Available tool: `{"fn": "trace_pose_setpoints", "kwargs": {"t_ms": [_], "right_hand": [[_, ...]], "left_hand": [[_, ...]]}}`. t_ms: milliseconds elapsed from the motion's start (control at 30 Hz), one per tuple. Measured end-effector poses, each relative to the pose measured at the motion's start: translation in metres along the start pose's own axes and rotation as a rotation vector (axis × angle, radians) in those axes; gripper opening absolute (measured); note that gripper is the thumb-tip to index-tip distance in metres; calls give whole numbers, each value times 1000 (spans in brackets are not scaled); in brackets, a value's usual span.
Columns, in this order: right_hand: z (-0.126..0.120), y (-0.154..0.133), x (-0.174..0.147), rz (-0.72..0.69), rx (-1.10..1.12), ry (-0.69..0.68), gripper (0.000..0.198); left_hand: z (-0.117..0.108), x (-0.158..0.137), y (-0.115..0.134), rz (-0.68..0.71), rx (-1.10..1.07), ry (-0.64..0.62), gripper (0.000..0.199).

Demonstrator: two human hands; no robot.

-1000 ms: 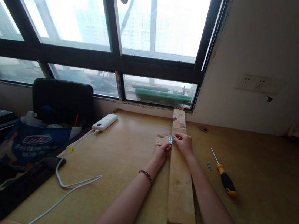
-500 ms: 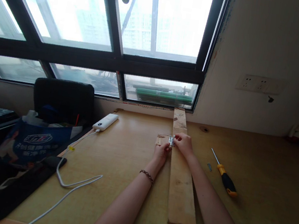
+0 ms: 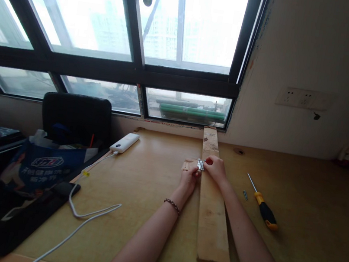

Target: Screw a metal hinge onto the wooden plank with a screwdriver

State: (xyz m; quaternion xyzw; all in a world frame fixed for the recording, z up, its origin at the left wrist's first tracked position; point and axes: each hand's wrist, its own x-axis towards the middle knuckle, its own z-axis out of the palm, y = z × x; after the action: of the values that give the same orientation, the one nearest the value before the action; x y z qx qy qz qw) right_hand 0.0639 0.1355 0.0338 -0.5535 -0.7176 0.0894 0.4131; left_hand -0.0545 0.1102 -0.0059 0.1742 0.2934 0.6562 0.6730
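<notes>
A small silvery metal hinge [image 3: 200, 165] lies across the joint between a long wooden board [image 3: 213, 224] and a short wood piece [image 3: 188, 165] to its left. My left hand [image 3: 189, 178] pinches the hinge's left side, its fingers closed beside the short piece. From the right, my right hand [image 3: 215, 168] grips the hinge's other edge between thumb and fingers, resting over the long board. Right of the board are a screwdriver [image 3: 264, 208] with a yellow and black handle and some small screws [image 3: 245, 195].
A white power bank [image 3: 125, 142] with a white cable [image 3: 96, 218] lies at the table's left. Beyond that edge stand a black chair [image 3: 76, 118] and a blue bag [image 3: 42, 168]. The board's far end reaches the window wall. A socket panel [image 3: 305, 99] is on the wall.
Both hands stay at the hinge with hardly any movement. The whole view has shifted very slightly.
</notes>
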Motion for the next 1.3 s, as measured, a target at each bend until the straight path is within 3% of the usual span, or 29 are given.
{"fn": "trace_pose_setpoints", "kwargs": {"t_ms": [367,567,733,833,1000,1300], "right_hand": [[-6,-2,-17,25,183,26,16],[-38,-1,-63,49,274,111,21],[-86,27,-118,64,9,193,21],[-106,49,-135,109,-237,317,20],[-115,73,-132,199,-477,343,21],[-123,87,-122,344,-633,308,24]], "left_hand": [[-6,-12,2,-106,-71,47,17],[-5,-16,2,-123,-97,124,13],[-2,-22,0,-109,-97,211,11],[-1,-27,0,-102,-115,205,9],[-6,-42,2,-124,-96,151,9],[-9,-46,2,-148,-101,123,5]]}}
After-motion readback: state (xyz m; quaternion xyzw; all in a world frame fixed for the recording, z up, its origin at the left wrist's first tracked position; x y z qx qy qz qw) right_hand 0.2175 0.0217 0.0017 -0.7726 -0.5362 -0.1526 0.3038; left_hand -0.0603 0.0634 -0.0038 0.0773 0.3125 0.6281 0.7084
